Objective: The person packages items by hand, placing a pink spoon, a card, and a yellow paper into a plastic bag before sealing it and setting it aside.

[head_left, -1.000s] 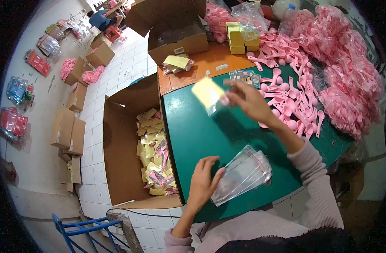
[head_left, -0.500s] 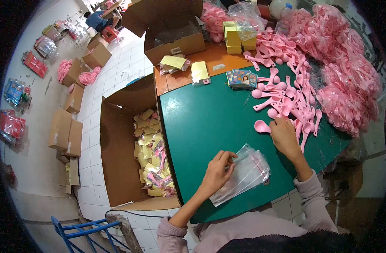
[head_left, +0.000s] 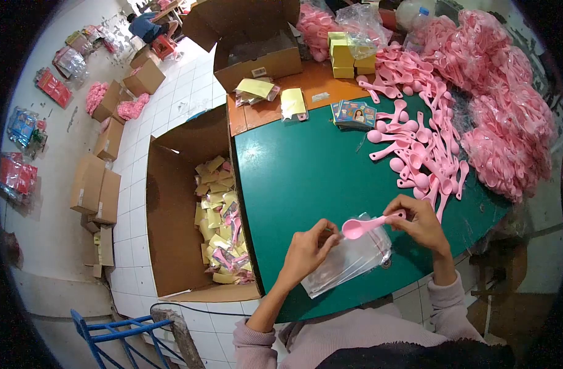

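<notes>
A pink measuring spoon is pinched by its handle in my right hand, above the plastic bags. Its bowl points left, towards my left hand. That hand has thumb and forefinger together at the upper left edge of a clear plastic bag, apparently gripping it. Several such bags lie fanned out beneath, near the front edge of the green table. Beyond my right hand spreads a loose pile of pink spoons. Printed cards are stacked left of that pile.
Left of the green tabletop stands a deep cardboard box holding packed yellow-and-pink packets. Bagged spoons heap up at the right. Yellow card stacks and an open carton are at the back. A person sits far off.
My right hand has lifted a spoon from the pile and brought it towards me, over the bags. My left hand has shifted slightly left and stays at the bag's edge.
</notes>
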A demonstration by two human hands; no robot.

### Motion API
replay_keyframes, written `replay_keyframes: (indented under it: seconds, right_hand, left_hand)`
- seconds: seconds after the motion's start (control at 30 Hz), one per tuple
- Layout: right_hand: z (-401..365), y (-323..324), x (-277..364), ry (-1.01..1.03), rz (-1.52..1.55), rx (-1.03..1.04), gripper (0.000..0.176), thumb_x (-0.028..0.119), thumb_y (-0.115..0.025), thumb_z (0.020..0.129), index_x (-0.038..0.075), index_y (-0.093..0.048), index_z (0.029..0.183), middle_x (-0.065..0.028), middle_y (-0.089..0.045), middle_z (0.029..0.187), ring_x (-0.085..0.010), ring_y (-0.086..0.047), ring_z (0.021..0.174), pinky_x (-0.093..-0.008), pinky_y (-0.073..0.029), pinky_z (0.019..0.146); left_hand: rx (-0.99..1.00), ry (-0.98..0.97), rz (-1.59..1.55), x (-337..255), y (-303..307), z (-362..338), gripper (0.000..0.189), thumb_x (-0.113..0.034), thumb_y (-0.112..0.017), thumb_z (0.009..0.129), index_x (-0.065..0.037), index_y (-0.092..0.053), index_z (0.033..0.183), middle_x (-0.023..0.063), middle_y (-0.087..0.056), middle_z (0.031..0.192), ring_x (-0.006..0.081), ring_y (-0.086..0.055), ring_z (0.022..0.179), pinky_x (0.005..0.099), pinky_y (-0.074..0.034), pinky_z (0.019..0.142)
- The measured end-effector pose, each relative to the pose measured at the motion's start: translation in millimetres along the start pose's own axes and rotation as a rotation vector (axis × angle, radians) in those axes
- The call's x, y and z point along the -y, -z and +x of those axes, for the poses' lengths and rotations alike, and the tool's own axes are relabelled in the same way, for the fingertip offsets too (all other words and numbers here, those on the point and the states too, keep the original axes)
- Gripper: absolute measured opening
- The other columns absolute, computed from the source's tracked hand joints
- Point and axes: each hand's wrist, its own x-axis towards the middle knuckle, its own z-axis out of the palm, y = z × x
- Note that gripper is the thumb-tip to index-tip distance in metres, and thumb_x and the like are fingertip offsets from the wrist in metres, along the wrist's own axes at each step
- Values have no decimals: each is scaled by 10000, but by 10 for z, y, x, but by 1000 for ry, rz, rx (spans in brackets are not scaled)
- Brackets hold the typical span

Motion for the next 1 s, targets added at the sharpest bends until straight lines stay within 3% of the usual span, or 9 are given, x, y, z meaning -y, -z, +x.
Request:
replay_keyframes:
  seconds: [0.07,0.17,0.23,0.3,0.47,0.57,0.87,0.93,1.0]
  right_hand:
    - [4,-25,-48,-48,-136,-86,140,96,-622,741,1,-602,842,-64,-600,806,-110,-544,669,-245,-428,598]
    - [-26,-64,-137,27,-215,-208,104,81,-610,747,-11,-607,795,-66,-598,795,-113,-548,646,-246,-431,578]
    - [-34,-88,-148,104,-242,-238,100,75,-599,756,-12,-608,804,-68,-594,795,-115,-549,637,-243,-433,568]
    - [-37,-116,-125,185,-268,-268,97,68,-588,765,-13,-609,813,-70,-590,795,-117,-551,628,-241,-435,557]
    - [-43,-247,35,151,266,-460,209,34,-572,801,-18,-488,985,-78,-569,796,-107,-567,671,-215,-481,594]
    - [0,-322,68,240,319,-502,243,19,-582,793,-11,-429,979,-79,-564,785,-108,-576,692,-218,-494,605]
    - [47,-340,135,275,121,-260,252,63,-631,765,7,-450,931,-68,-578,742,-116,-590,705,-240,-485,627]
    - [86,-349,162,304,59,-170,252,78,-637,762,6,-459,925,-70,-579,742,-118,-592,706,-246,-484,634]
    - [135,-344,174,332,-3,-79,253,92,-643,760,4,-468,920,-73,-580,742,-119,-594,707,-252,-483,640]
  left_hand:
    - [41,4,-1,-4,14,-33,110,-75,-557,807,5,-511,866,110,-639,821,174,-637,757,271,-492,658]
    - [-72,-214,-25,67,0,-91,157,-63,-559,800,9,-448,884,132,-638,831,196,-635,793,272,-497,663]
    - [-78,-67,-528,78,14,-109,196,-57,-551,812,-4,-400,926,147,-634,864,188,-624,828,269,-498,686]
    - [-20,43,-546,45,83,-92,243,-51,-557,816,-26,-383,983,151,-630,872,177,-615,833,258,-489,684]
    - [25,188,-622,16,42,-58,308,-60,-585,810,-37,-381,1039,145,-630,850,152,-605,813,238,-478,664]
    - [36,169,-636,3,13,-66,323,-68,-595,804,-28,-401,1059,135,-634,837,146,-605,809,235,-480,664]
    - [51,171,-758,59,-66,-58,358,-60,-584,808,2,-446,1133,122,-615,925,146,-597,833,237,-484,705]
    - [53,34,-669,31,-87,-50,334,-115,-536,851,3,-459,1153,114,-608,944,143,-589,850,251,-486,734]
    - [89,82,-569,19,-49,-66,319,-159,-509,870,15,-485,1137,89,-601,922,121,-574,820,244,-480,726]
